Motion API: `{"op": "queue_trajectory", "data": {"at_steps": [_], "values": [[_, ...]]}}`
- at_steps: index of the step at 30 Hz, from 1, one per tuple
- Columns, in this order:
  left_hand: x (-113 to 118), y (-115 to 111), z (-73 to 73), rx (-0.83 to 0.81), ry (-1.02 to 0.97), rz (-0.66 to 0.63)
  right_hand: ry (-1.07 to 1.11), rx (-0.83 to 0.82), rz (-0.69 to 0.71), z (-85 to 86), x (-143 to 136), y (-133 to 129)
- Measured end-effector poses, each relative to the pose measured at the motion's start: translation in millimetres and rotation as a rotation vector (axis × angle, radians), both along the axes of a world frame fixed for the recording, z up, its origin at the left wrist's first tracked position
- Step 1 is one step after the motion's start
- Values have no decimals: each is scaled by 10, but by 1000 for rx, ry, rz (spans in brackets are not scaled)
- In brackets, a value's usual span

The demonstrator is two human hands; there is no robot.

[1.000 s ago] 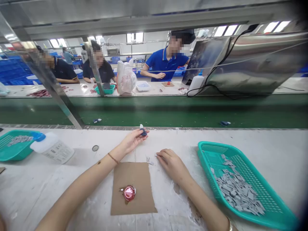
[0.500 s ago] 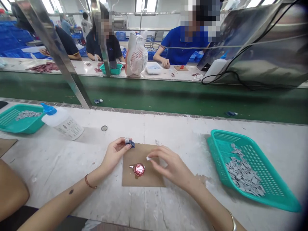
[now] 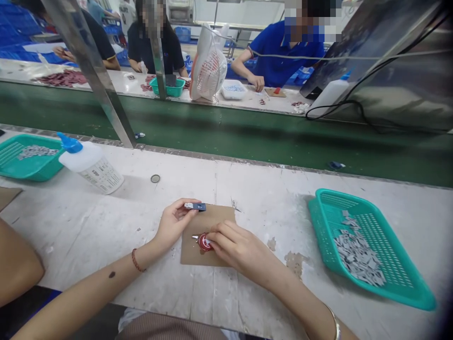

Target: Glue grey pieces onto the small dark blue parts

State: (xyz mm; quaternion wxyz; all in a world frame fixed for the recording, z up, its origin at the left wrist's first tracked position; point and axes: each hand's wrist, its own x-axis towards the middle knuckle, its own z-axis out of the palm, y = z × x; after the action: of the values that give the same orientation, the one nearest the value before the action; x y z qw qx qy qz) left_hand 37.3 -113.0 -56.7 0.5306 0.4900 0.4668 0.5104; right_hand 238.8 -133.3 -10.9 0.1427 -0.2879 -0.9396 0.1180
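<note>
Glossy red disc (image 3: 203,242) on cardboard sheet (image 3: 191,258), lower centre of frame. Right hand (image 3: 242,245) over the sheet's right part, at the disc's edge; grip pinching a small pale piece (image 3: 208,241), mostly hidden. Left hand (image 3: 172,225), left of centre: grip pinching a dark-blue piece (image 3: 200,207), whitish at one end. Desk (image 3: 269,189) beneath: green basket (image 3: 385,241) of grey pieces (image 3: 361,260), lower right; white bottle (image 3: 94,167), left.

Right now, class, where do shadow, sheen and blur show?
Head view, left: faint shadow beside the white bottle; sheen on the slanted metal post. Head view, right edge: dark blur. Head view, centre: left hand and right hand look fairly sharp.
</note>
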Motion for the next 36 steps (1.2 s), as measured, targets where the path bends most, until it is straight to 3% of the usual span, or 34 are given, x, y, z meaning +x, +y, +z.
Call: {"op": "queue_trajectory", "data": {"at_steps": [8,18,22,26,30,36], "values": [[-9,0,-3,-20,10,11,224,-240,-129,-9,103,64],[3,6,-5,15,25,-19,240,-270,-75,-11,-6,18],[6,-18,9,14,21,-48,358,-352,-196,19,15,47],[9,-38,24,7,27,-89,539,-544,-390,8,19,144],[20,-44,37,23,29,-115,706,-706,-474,-45,-43,257],[23,-38,15,38,-22,-131,677,-645,-461,-57,-147,328]]}}
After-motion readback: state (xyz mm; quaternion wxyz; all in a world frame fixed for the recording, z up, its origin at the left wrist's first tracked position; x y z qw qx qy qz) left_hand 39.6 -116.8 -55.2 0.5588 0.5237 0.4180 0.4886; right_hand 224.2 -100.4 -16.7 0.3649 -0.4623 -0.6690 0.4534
